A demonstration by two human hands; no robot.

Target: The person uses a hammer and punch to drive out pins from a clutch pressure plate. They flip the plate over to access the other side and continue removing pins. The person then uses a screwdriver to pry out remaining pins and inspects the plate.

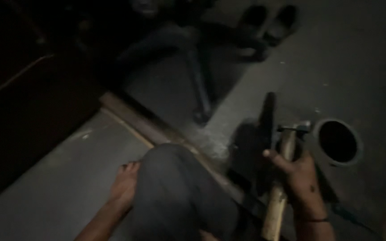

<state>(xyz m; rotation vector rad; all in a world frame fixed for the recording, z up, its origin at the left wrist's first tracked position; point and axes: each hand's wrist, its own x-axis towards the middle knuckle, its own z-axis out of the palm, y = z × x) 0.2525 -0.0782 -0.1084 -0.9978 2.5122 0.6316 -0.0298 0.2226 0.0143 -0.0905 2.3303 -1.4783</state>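
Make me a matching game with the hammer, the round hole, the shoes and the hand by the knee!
Things:
1. hammer
2. round hole
3. pair of shoes
4. left hand

Places:
A. far off, at the top of the view
B. flat on the floor beside the bent knee
C. gripped in the right hand
D. in the floor, right of the hammer head

Pairs: 1-C, 2-D, 3-A, 4-B

Grey floor (90, 156): metal ring (338, 142), shoes (269, 22), wood strip (148, 125).
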